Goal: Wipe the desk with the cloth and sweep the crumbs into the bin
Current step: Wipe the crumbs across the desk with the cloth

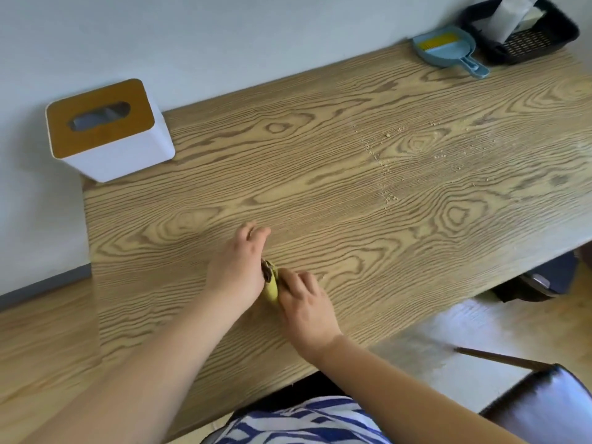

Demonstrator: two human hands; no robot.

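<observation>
A small yellow-green cloth (271,287) with a dark patch is bunched up on the wooden desk (320,193), near its front middle. My left hand (237,264) presses against the cloth's left side, its fingers pointing away from me. From the right, my right hand (304,302) grips the cloth with its fingers. Most of the cloth is hidden between the two hands. Pale crumbs (386,174) lie in a thin line right of the desk's centre, and more crumbs (448,145) are scattered further right, well away from both hands.
A white tissue box (109,129) with a brown lid stands at the back left corner. A blue dustpan with a yellow brush (442,49) and a black basket (525,33) sit at the back right. A dark bin-like object (544,280) is under the desk's right end. A dark chair (544,405) stands at the near right.
</observation>
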